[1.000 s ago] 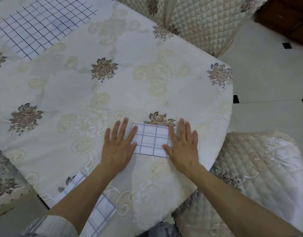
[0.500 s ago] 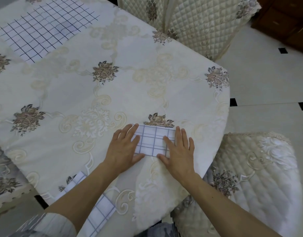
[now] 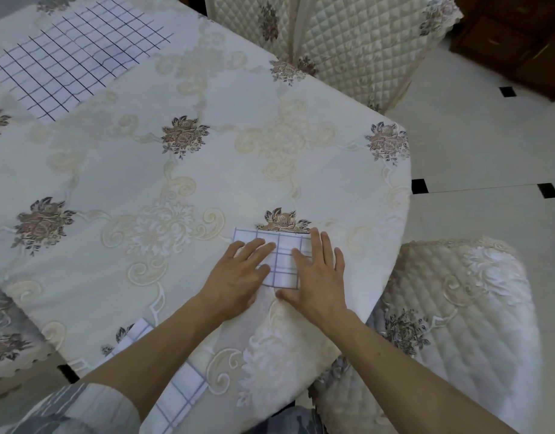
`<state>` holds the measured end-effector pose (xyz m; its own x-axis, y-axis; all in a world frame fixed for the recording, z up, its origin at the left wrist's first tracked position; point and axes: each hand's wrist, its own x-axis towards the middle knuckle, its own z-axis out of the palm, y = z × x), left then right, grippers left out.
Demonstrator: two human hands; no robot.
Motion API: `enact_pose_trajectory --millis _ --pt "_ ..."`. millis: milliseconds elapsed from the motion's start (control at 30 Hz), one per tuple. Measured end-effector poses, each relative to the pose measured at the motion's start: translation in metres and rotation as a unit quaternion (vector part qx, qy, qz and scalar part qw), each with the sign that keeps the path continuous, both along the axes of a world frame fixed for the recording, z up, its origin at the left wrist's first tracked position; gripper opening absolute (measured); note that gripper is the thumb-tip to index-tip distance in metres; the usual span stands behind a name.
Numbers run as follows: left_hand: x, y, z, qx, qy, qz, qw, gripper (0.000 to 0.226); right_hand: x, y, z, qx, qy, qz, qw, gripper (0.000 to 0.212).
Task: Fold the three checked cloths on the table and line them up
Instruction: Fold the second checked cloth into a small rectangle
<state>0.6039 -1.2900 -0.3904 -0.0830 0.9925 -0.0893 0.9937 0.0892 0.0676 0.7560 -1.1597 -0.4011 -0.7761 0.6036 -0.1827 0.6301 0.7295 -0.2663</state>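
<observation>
A small folded white cloth with a blue check [image 3: 284, 261] lies near the table's right front edge. My left hand [image 3: 238, 277] lies flat on its left part, fingers apart. My right hand [image 3: 316, 277] presses flat on its right part, fingers spread. A second checked cloth [image 3: 179, 389] hangs over the front edge under my left forearm, partly hidden. A third checked cloth [image 3: 72, 54], with darker lines, lies spread flat at the far left of the table.
The table wears a cream cloth [image 3: 207, 170] with flower motifs. Quilted chairs stand at the back [image 3: 348, 42] and at the right front [image 3: 464, 324]. A tiled floor and a wooden cabinet [image 3: 520, 42] lie to the right.
Both hands have slid inward over the folded cloth, so less of it shows between them. The other two cloths have not moved.
</observation>
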Motion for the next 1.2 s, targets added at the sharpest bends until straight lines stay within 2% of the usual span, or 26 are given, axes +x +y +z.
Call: enact_pose_trajectory --millis 133,300,400,500,667,833,1000,1200 --pt "-0.008 -0.01 0.002 -0.017 0.027 0.047 0.998 0.059 0.004 0.002 -0.001 0.002 0.004 0.009 1.0 0.088" --pt "-0.015 -0.017 0.0 0.044 0.01 0.125 0.991 0.034 0.001 -0.001 -0.001 -0.018 0.003 0.017 1.0 0.095" --pt "-0.016 -0.011 0.006 0.077 0.001 0.135 0.988 0.023 -0.004 -0.003 0.002 -0.029 0.006 0.007 1.0 0.093" --pt "-0.021 -0.009 0.009 0.112 -0.009 0.121 0.986 0.016 -0.005 -0.003 0.004 -0.031 0.029 0.012 0.999 0.082" --pt "-0.02 -0.013 0.028 0.181 -0.058 0.131 0.973 0.006 -0.004 -0.003 0.01 -0.004 0.223 0.093 0.97 0.041" --pt "-0.023 -0.02 0.055 0.202 -0.118 0.142 0.962 0.004 -0.025 -0.009 0.036 0.044 0.314 0.121 0.941 0.011" --pt "-0.031 -0.031 0.087 0.226 -0.145 0.125 0.955 0.011 -0.032 -0.012 0.072 0.006 0.327 0.108 0.939 0.015" --pt "-0.034 -0.054 0.113 0.268 -0.172 0.129 0.939 0.014 -0.02 -0.018 0.105 -0.001 0.321 0.112 0.94 0.007"
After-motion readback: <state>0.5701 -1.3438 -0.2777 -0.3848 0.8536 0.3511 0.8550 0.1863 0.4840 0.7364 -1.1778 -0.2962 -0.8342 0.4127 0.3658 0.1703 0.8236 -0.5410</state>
